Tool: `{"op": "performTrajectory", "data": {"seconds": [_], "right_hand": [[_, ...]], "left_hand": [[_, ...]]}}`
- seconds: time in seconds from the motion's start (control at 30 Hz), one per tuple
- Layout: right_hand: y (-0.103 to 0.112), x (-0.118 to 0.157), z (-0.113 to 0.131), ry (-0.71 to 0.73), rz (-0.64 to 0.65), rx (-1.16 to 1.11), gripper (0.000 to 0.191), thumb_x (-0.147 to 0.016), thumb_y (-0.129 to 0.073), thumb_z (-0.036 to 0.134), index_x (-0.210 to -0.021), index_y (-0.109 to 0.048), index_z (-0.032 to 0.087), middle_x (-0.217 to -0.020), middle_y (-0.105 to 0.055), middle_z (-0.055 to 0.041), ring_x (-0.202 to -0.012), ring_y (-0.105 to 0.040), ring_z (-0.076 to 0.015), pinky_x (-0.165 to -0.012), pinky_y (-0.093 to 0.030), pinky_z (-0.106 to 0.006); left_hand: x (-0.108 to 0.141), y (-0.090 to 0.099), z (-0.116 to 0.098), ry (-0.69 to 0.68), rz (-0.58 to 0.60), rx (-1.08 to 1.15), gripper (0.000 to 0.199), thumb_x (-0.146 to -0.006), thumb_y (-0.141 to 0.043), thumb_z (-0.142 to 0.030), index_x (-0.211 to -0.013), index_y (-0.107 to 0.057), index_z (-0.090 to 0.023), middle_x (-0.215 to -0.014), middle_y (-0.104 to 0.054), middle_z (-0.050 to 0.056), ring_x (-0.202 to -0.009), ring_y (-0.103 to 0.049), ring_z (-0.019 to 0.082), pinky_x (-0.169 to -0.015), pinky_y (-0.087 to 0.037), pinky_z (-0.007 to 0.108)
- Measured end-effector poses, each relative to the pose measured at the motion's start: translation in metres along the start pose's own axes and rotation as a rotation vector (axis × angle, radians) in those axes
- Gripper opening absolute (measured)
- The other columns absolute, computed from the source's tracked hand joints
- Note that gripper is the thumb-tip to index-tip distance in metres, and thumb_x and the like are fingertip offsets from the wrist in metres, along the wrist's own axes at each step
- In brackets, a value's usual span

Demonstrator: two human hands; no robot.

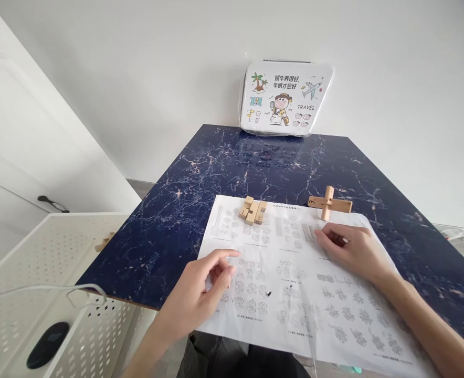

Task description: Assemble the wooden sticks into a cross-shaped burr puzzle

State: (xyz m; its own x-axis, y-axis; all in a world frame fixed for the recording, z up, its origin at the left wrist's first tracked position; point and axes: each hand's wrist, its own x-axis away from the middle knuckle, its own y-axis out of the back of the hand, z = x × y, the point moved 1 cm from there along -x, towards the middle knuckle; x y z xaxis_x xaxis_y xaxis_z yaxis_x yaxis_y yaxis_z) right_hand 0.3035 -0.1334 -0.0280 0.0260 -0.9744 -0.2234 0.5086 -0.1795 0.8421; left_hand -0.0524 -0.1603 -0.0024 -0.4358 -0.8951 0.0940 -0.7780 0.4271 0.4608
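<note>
A large white sheet with printed diagrams (291, 310) lies at the near side of the table and hangs over its front edge. Over its left part hovers or rests my left hand (202, 289), empty, index finger stretched out and thumb apart. My right hand (354, 249) is on the upper right of the sheet, fingers curled in and tips close together beside a small printed drawing; I see nothing in it. At the sheet's top left sits an interlocking wooden block puzzle (253, 211). A cross-shaped wooden puzzle (329, 203) stands at the top right edge, just beyond my right hand.
The dark blue marbled table (200, 178) reaches back to the wall. A white cartoon-printed case (285, 100) in clear wrap leans there. Left and lower, a white perforated cart (15, 262) holds a wooden piece (103, 242), a cable (39, 287) and a black oval object (48, 345).
</note>
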Motion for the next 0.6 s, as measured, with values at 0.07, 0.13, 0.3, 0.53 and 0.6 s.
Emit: {"op": "performTrajectory", "data": {"seconds": [0.07, 0.13, 0.3, 0.53, 0.6], "right_hand": [[0.0007, -0.0008, 0.0023, -0.014, -0.008, -0.009, 0.045, -0.097, -0.054, 0.055, -0.064, -0.055, 0.025, -0.054, -0.056, 0.0007, -0.049, -0.046, -0.0153, -0.053, -0.038, -0.03], [0.0012, -0.0009, 0.0034, -0.026, -0.011, -0.013, 0.044, -0.096, -0.054, 0.055, -0.064, -0.056, 0.025, -0.055, -0.056, 0.0006, -0.049, -0.047, -0.0153, -0.053, -0.038, -0.03], [0.0014, -0.0005, 0.0039, -0.022, -0.008, -0.011, 0.045, -0.097, -0.054, 0.055, -0.064, -0.056, 0.025, -0.054, -0.055, 0.0009, -0.049, -0.046, -0.0153, -0.053, -0.038, -0.031], [0.0013, -0.0005, 0.0038, -0.027, -0.003, -0.016, 0.045, -0.098, -0.054, 0.055, -0.065, -0.056, 0.025, -0.054, -0.056, 0.0006, -0.049, -0.046, -0.0154, -0.053, -0.037, -0.031], [0.0011, -0.0003, 0.003, -0.027, 0.001, -0.016, 0.045, -0.098, -0.054, 0.055, -0.065, -0.056, 0.024, -0.055, -0.056, 0.0006, -0.049, -0.047, -0.0151, -0.053, -0.037, -0.03]], "left_hand": [[-0.0002, -0.0002, -0.0002, -0.004, -0.004, -0.006, 0.039, -0.11, -0.049, -0.049, -0.135, -0.065, -0.024, -0.081, -0.063, -0.001, -0.072, -0.056, 0.014, -0.061, -0.041, 0.024], [-0.0003, -0.0004, -0.0002, -0.004, -0.007, -0.008, 0.039, -0.11, -0.049, -0.048, -0.135, -0.065, -0.024, -0.081, -0.062, 0.0, -0.071, -0.055, 0.014, -0.059, -0.04, 0.024], [-0.0001, -0.0007, 0.0013, -0.001, 0.004, 0.001, 0.04, -0.11, -0.048, -0.049, -0.136, -0.064, -0.024, -0.082, -0.06, -0.001, -0.072, -0.055, 0.015, -0.06, -0.041, 0.024], [-0.0002, -0.0009, 0.0008, 0.008, 0.003, 0.013, 0.04, -0.11, -0.048, -0.05, -0.135, -0.065, -0.024, -0.081, -0.06, -0.001, -0.07, -0.054, 0.014, -0.06, -0.04, 0.024], [0.0, -0.001, 0.0009, 0.005, 0.002, 0.012, 0.04, -0.11, -0.048, -0.05, -0.135, -0.065, -0.024, -0.081, -0.06, -0.001, -0.071, -0.054, 0.014, -0.059, -0.039, 0.024]]}}
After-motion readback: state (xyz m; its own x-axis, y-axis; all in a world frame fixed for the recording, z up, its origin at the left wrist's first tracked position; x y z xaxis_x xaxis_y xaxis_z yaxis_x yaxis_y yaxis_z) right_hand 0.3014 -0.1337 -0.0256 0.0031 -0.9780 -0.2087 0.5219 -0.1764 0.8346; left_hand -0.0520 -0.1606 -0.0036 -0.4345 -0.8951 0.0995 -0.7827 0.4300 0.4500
